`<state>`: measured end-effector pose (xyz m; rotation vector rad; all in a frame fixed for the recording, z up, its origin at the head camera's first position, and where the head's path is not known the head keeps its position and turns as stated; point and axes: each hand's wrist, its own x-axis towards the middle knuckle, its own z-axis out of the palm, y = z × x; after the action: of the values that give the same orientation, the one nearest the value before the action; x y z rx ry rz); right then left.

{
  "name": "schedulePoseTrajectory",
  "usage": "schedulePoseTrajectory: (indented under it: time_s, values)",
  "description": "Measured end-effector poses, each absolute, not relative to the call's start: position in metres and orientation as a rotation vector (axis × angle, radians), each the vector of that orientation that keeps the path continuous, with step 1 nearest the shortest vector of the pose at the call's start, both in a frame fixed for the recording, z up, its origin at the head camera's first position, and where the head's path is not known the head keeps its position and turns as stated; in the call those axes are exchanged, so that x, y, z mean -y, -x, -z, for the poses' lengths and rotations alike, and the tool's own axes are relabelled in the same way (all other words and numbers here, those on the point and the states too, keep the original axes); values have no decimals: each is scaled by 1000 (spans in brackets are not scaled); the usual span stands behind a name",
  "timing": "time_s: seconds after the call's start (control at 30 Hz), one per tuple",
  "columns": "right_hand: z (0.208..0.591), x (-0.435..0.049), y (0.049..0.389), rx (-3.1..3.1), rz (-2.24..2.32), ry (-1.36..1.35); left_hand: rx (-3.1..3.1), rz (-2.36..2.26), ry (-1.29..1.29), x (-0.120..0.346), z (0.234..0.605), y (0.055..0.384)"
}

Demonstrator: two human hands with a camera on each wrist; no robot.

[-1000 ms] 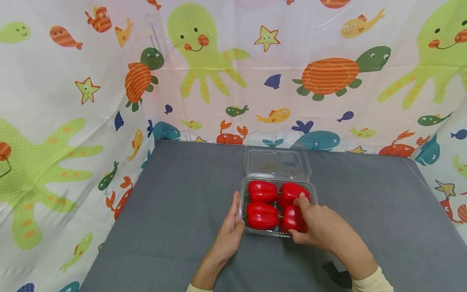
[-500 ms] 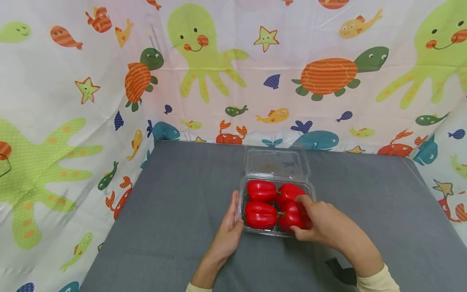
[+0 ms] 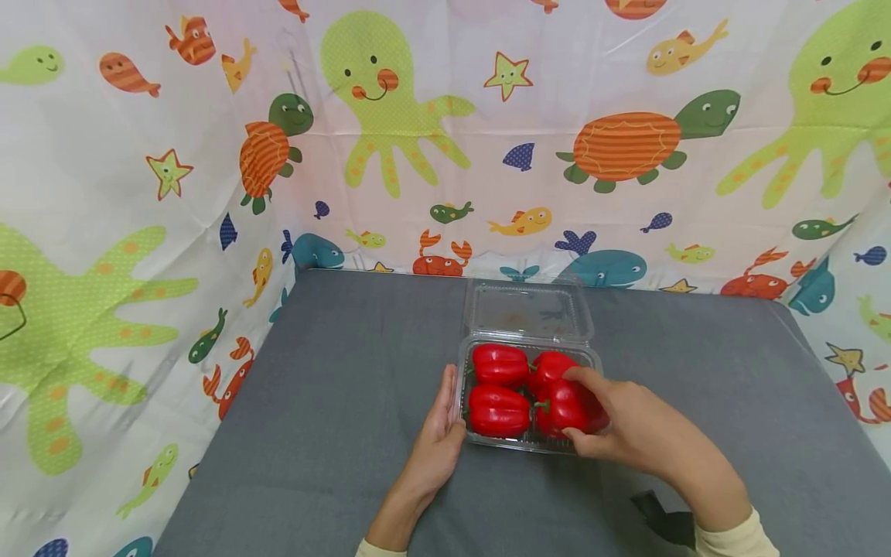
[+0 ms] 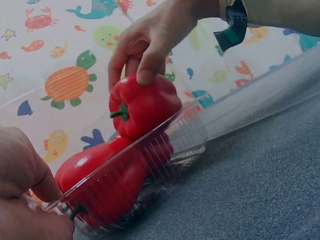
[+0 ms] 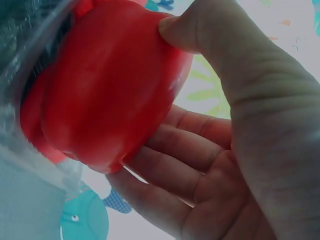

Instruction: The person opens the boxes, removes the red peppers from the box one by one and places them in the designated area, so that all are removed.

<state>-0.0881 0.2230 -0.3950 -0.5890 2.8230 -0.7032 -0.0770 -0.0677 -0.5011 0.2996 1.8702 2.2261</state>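
One pepper point(image 3: 572, 408) gripped by the right hand point(image 3: 643, 425); clear tray point(image 3: 501, 445) braced by the left hand point(image 3: 433, 447)

Step in hand: a red pepper is being handled above the tray; it is judged that even pressure should be applied from opposite sides, as the glossy skin may prove slippery; the rim and the neighbouring peppers should be cleared without a knock, and the green stem point(image 4: 119, 114) should not be allowed to catch; only light bracing is advised at the tray wall, since thin plastic could be flexed by a hard push.

Hands: the pepper is clasped by the right hand, with the thumb point(image 5: 175, 32) on one side and the fingers point(image 5: 167, 167) on the other; the left hand is laid along the tray's left wall, its fingers straight and its thumb near the front corner; the two hands are apart.

Position: the pepper is found between the hands, at the tray's right front part, with its stem pointed leftwards; it is touched by the right hand alone, and is separated from the left hand by the front left pepper point(image 3: 498, 411); in the left wrist view it is seen mostly above the rim; whether a neighbour is touched cannot be told; two further peppers are seen in the back row, at left point(image 3: 500, 365) and right point(image 3: 548, 367); the hinged lid point(image 3: 525, 305) is laid back behind.
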Motion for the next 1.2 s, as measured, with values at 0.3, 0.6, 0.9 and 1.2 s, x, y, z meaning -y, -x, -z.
schedulePoseTrajectory:
  time_s: [0.3, 0.6, 0.9, 1.2]
  values:
    - [384, -238, 88, -2914, 676, 571, -1885, -2232, -295, 66, 502, 77]
    - [382, -249, 90, -2962, 641, 526, -1883, -2229, -277, 67, 503, 77]
    - [386, -261, 96, -3054, 611, 560, -1876, -2225, -271, 67, 502, 76]
    - [391, -273, 100, -3117, 580, 573, -1874, -2230, -279, 68, 503, 77]
